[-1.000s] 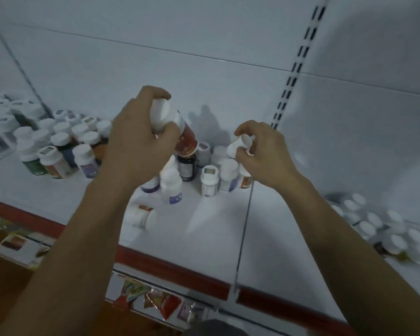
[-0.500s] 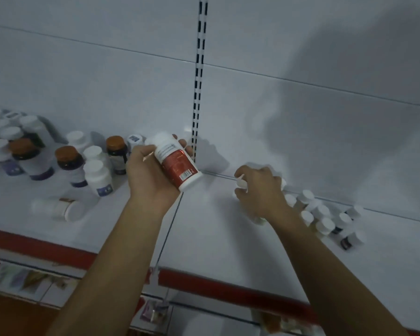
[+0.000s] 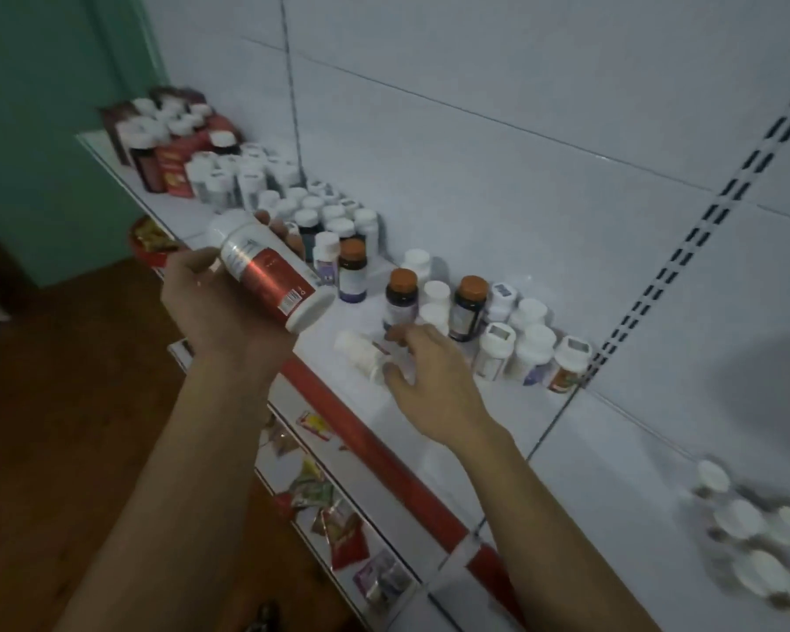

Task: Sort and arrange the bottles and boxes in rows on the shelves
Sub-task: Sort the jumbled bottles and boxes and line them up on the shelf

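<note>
Nearest, the left hand (image 3: 220, 307) is closed around a tilted white plastic bottle with a red label (image 3: 268, 271), held above the shelf's red front edge (image 3: 338, 417). Just beyond, the right hand (image 3: 429, 380) rests on the white metal shelf (image 3: 511, 421), its fingers (image 3: 395, 335) curled loosely on a small white bottle lying on its side (image 3: 361, 353). Behind stand orange-capped dark bottles (image 3: 401, 294) among white-capped ones, with dark red boxes (image 3: 172, 168) farthest left.

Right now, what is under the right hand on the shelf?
Under the right hand a white bottle lies on its side on the shelf. The fingers cover its far end, so its label is mostly hidden.
</note>
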`<act>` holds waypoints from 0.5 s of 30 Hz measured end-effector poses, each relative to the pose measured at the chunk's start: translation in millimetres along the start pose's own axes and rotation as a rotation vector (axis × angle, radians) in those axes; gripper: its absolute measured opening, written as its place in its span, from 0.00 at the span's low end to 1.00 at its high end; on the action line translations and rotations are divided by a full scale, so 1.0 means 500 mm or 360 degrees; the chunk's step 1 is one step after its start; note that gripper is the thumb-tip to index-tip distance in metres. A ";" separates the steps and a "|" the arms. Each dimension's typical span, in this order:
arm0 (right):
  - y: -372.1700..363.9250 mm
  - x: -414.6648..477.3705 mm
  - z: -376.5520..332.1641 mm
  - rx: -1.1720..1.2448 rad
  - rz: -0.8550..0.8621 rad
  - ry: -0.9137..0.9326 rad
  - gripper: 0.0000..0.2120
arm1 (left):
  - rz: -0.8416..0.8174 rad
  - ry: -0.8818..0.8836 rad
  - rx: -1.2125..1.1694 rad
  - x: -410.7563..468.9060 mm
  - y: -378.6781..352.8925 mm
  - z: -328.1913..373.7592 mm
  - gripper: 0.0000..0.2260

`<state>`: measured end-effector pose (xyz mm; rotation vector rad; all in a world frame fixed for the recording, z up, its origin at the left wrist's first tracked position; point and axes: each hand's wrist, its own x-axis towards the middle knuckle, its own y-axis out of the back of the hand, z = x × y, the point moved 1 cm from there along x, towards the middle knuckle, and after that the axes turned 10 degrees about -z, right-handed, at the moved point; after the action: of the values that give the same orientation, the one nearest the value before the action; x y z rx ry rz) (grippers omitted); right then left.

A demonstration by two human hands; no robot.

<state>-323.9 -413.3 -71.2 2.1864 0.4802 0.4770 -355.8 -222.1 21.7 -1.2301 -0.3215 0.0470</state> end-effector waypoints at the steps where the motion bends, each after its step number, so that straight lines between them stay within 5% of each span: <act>1: -0.036 0.025 -0.012 -0.0076 -0.0095 0.0041 0.19 | -0.0019 -0.0050 -0.0038 0.011 0.002 0.031 0.20; 7: -0.149 0.159 -0.031 -0.0670 -0.0358 -0.0276 0.28 | -0.0114 -0.0030 -0.0222 0.104 0.062 0.193 0.19; 15: -0.184 0.366 -0.152 0.0150 0.0086 -0.0158 0.27 | -0.0124 0.0065 -0.0346 0.238 0.195 0.401 0.21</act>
<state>-220.6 -221.0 -68.1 2.3061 0.3975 0.3798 -282.4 19.7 15.9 -1.4303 -0.3451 -0.0822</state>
